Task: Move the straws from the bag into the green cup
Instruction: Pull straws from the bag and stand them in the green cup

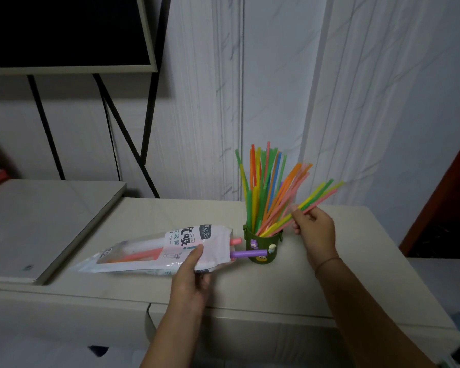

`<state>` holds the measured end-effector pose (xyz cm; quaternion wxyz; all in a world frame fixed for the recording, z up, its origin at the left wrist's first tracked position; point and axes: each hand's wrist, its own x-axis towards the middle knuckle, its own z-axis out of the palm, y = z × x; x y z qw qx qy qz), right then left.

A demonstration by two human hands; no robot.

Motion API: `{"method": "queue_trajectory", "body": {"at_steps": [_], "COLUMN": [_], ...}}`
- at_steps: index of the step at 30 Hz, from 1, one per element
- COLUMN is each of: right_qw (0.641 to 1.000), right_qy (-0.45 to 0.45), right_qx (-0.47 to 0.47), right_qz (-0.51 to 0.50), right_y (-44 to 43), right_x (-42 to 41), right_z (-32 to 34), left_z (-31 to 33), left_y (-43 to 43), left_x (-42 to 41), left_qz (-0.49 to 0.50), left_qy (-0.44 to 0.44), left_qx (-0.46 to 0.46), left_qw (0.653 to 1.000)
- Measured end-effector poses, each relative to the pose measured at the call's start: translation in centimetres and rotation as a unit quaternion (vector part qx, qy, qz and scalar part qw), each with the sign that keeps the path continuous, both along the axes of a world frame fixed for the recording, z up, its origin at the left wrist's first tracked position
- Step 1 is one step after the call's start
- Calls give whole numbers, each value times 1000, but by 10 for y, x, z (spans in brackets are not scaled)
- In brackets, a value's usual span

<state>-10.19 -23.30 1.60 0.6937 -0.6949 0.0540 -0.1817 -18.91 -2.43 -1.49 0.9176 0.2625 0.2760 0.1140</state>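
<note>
A dark green cup (262,244) with small stickers stands on the beige counter, packed with several thin coloured straws (263,187) that fan upward. My right hand (314,229), just right of the cup, pinches a small bunch of yellow, green and pink straws (319,196) whose lower ends reach into the cup. A clear and white plastic bag (168,249) lies on its side left of the cup. My left hand (193,274) grips it near the open end. A thick purple straw (248,253) and a pink one (235,240) poke out of the bag's mouth.
A flat white device (37,224) lies on the counter at the left. Behind it a dark screen (64,30) stands on black legs against the white wall. The counter's front edge (250,312) runs below my hands. A dark red frame (446,200) is at the right.
</note>
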Motion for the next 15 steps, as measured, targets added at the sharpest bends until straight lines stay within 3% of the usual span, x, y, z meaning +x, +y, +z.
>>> {"method": "queue_trajectory", "body": {"at_steps": [7,15], "right_qw": [999,990], "right_qy": [16,119], "right_qx": [-43,13], "right_qz": [17,77], "right_y": [1,3], "right_x": [1,-33], "right_z": [0,-14], "left_z": [3,-5], "left_y": [-5,-7], "left_x": [0,-2], "left_qz": [-2,-23], "left_qy": [-2,-2], "left_qx": [-7,55], "left_qw": [1000,998]}}
